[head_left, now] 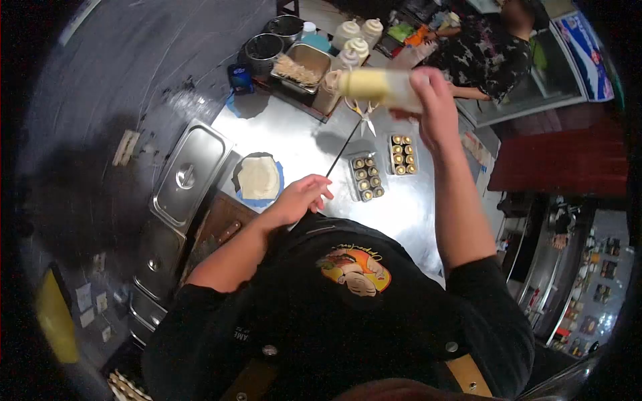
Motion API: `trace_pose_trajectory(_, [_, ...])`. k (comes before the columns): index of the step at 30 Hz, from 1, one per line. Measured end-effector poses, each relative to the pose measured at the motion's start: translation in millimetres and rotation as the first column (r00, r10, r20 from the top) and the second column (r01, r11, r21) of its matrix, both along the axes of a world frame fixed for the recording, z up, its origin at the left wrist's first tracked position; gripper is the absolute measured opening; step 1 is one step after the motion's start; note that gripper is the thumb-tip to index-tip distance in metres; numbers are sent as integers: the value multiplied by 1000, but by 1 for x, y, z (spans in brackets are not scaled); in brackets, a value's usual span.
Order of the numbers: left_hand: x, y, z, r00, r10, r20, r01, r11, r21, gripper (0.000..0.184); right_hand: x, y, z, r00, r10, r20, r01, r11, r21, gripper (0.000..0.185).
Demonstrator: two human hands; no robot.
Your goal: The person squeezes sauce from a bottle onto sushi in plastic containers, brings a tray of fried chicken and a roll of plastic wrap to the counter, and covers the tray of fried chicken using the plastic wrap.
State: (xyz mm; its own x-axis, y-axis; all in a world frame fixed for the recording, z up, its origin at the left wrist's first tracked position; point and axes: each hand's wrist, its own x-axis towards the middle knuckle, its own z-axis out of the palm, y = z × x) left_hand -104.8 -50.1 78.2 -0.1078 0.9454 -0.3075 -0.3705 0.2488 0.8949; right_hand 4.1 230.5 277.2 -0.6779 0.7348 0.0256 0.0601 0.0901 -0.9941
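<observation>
My right hand [433, 103] is raised over the far right of the steel table, closed around a squeeze bottle [368, 85] with pale yellow contents. The bottle is tilted almost level and blurred by motion. My left hand [304, 199] hovers by the table's near edge, fingers loosely apart with nothing visible in them. A thin dark line [343, 150] runs from its fingertips toward the scissors [364, 117]; whether it is a stick or a seam I cannot tell. Two clear trays hold small topped rolls: a nearer tray [367, 179] and a farther tray [402, 154].
Left lie a round pale sheet [258, 178] on blue material, lidded steel pans [190, 175] and a knife [229, 232]. Behind are a steel container [309, 63] of sticks and several squeeze bottles [348, 32]. A co-worker [478, 57] stands at the far right.
</observation>
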Motion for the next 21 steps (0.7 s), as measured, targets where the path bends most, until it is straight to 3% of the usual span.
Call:
trace_pose_trajectory(3, [11,-25,-2,992,-112,-61,114,993,28,37,-77,27,6,993,-43,113,14,969,249,67])
trace_pose_trajectory(5, [26,-34,-15,980,-192,-61,196,978,73,35,-114,38,-5,946,-91,311,-53,904,425,84])
trace_pose_trajectory(6, [33,-38,-18,973,-223,-59,228,969,99,37,-129,37,-16,937,-72,341,-52,939,340,89])
trace_pose_trajectory(7, [37,-40,-15,974,-219,-64,224,969,102,37,-134,33,-21,920,-83,383,-55,940,336,88])
trace_pose_trajectory(9, [39,-41,-9,912,-308,-272,353,925,138,38,-132,18,-40,904,-201,378,-15,868,496,66])
trace_pose_trajectory(10, [38,-41,-8,891,-355,-282,411,895,172,42,-121,12,-50,906,-196,376,-19,867,498,66])
trace_pose_trajectory(12, [42,-47,12,887,-401,-228,438,888,141,44,-81,-7,-79,914,-45,404,-198,817,541,55])
trace_pose_trajectory(14, [48,-50,7,866,-465,-183,488,866,109,46,-21,-24,-124,854,115,507,-356,840,410,44])
trace_pose_trajectory(15, [55,-54,-20,865,-472,-172,494,861,121,48,15,-42,-128,765,182,617,-397,888,231,52])
trace_pose_trajectory(16, [61,-57,-35,862,-482,-158,502,854,133,50,55,-49,-161,741,259,619,-478,852,216,49])
trace_pose_trajectory(17, [63,-61,-27,850,-501,-163,522,843,133,50,95,-60,-173,614,307,727,-561,818,129,48])
trace_pose_trajectory(18, [64,-63,-5,838,-521,-160,536,842,64,51,134,-62,-199,419,403,813,-624,779,-65,51])
trace_pose_trajectory(19, [66,-61,9,827,-539,-161,546,838,-3,52,188,-66,-242,368,390,844,-687,726,-36,54])
trace_pose_trajectory(21, [76,-57,13,790,-593,-157,597,802,-22,53,266,-79,-241,151,439,886,-619,741,-261,60])
